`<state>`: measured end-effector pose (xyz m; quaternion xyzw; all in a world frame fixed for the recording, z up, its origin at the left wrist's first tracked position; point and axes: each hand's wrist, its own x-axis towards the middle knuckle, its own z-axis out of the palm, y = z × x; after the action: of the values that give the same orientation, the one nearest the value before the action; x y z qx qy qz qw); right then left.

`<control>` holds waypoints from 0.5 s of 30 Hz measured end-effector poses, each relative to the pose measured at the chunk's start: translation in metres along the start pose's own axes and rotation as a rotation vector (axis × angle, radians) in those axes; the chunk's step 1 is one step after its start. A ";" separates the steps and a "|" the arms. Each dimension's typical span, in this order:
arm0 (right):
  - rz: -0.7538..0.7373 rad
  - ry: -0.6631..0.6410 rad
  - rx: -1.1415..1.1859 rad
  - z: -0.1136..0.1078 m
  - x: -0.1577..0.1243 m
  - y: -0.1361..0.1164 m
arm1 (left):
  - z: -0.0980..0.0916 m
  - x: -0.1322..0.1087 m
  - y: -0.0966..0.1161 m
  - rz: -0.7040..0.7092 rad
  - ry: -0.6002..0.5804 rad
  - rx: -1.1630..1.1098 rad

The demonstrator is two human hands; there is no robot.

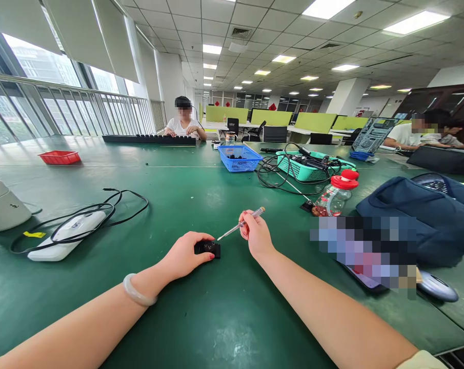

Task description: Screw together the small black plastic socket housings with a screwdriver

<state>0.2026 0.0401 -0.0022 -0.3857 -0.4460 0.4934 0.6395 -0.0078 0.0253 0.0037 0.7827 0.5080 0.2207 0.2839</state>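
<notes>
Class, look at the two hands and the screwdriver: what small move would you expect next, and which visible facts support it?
Probably the right hand lowers the screwdriver tip onto the small black part. The left hand pins that part flat on the green table, while the tip points down at it and sits just beside its upper right edge; whether they already touch cannot be told.

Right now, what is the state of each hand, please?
Left hand: closed on the small black device, resting on the green table.
Right hand: closed, holding the thin screwdriver.
</notes>
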 end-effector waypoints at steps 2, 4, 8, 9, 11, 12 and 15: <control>-0.023 -0.029 -0.037 0.002 -0.002 -0.002 | 0.000 0.000 0.000 0.000 -0.008 0.012; -0.049 -0.052 -0.091 0.004 -0.005 -0.004 | 0.000 0.000 0.001 -0.001 -0.011 0.017; -0.108 -0.083 -0.198 0.005 -0.010 -0.004 | -0.001 -0.001 0.002 0.009 -0.018 0.028; -0.123 -0.089 -0.225 0.005 -0.010 -0.003 | -0.002 -0.001 0.003 0.011 -0.022 0.030; -0.146 -0.098 -0.278 0.004 -0.010 -0.001 | -0.002 -0.001 0.004 0.014 -0.031 0.034; -0.150 -0.104 -0.301 0.003 -0.010 0.000 | -0.002 -0.001 0.005 0.015 -0.034 0.037; -0.152 -0.154 -0.354 0.001 -0.010 0.000 | -0.002 -0.001 0.005 0.022 -0.039 0.050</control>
<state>0.1999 0.0303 -0.0040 -0.4183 -0.6010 0.3856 0.5614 -0.0058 0.0229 0.0083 0.7992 0.4990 0.1961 0.2717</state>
